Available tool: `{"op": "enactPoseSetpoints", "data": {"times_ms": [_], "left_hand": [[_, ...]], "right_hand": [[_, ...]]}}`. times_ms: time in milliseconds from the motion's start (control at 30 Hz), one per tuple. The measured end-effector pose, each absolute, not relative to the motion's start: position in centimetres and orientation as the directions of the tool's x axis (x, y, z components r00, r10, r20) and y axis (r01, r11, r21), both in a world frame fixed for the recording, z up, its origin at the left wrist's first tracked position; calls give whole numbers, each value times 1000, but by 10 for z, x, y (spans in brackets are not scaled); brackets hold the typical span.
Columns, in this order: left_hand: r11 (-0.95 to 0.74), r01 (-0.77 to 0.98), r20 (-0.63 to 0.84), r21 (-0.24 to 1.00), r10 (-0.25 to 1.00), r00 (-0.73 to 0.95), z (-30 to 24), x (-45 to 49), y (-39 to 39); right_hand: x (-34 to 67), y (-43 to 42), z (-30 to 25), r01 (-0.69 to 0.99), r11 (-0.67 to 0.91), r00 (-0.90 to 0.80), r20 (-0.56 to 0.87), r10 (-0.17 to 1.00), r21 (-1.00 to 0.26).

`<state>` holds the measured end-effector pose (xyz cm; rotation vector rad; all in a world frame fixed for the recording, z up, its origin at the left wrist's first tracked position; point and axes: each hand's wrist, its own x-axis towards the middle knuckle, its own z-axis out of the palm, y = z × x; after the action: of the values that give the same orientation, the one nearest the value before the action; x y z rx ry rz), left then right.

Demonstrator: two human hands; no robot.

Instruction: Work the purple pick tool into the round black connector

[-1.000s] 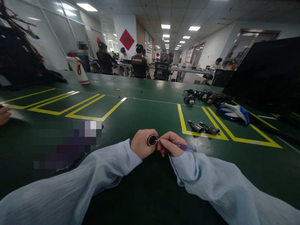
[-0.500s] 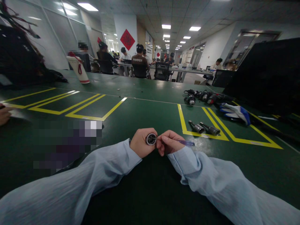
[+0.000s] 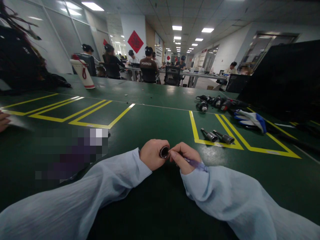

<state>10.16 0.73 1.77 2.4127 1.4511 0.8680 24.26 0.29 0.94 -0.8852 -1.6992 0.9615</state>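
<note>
My left hand (image 3: 151, 154) is closed around a small dark metal cylinder (image 3: 164, 152) whose round open end faces me. My right hand (image 3: 184, 156) pinches a thin purple-handled tool (image 3: 194, 163), its tip at the cylinder's mouth. Both hands rest near the front of the green table (image 3: 160, 120), wrists in pale blue sleeves.
Two metal cylinders (image 3: 217, 136) lie in a yellow-taped box to the right. Behind them are several black parts (image 3: 212, 101) and a blue-white glove (image 3: 248, 119). A white cup (image 3: 82, 74) stands far left. Another person's hand (image 3: 3, 120) is at the left edge. People sit at desks beyond.
The cylinder has turned in my left hand, its mouth now darker and angled right. My right hand has shifted slightly lower, and the tool's handle has swung down towards my sleeve.
</note>
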Motion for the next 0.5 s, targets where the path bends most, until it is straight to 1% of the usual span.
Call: {"op": "enactPoseSetpoints", "data": {"times_ms": [67, 133, 200, 267, 400, 433, 500], "left_hand": [[-510, 744, 381, 432, 851, 362, 18, 102, 7], [-501, 746, 373, 438, 856, 357, 17, 101, 8], [-490, 750, 366, 445, 864, 347, 16, 101, 8], [-490, 752, 357, 440, 864, 355, 16, 101, 8], [-511, 764, 349, 393, 852, 390, 17, 101, 8], [-516, 767, 355, 383, 848, 393, 17, 101, 8], [-517, 769, 373, 376, 844, 385, 17, 101, 7]], "right_hand": [[244, 8, 9, 1, 268, -319, 254, 913, -963], [245, 12, 9, -93, 130, -362, 155, 919, -987], [245, 15, 8, -138, 64, -379, 112, 918, -988], [244, 15, 6, -150, 69, -367, 120, 922, -986], [242, 12, 5, -106, 179, -300, 203, 932, -978], [242, 12, 5, -104, 174, -304, 198, 932, -979], [242, 12, 6, -128, 108, -345, 146, 927, -986]]}}
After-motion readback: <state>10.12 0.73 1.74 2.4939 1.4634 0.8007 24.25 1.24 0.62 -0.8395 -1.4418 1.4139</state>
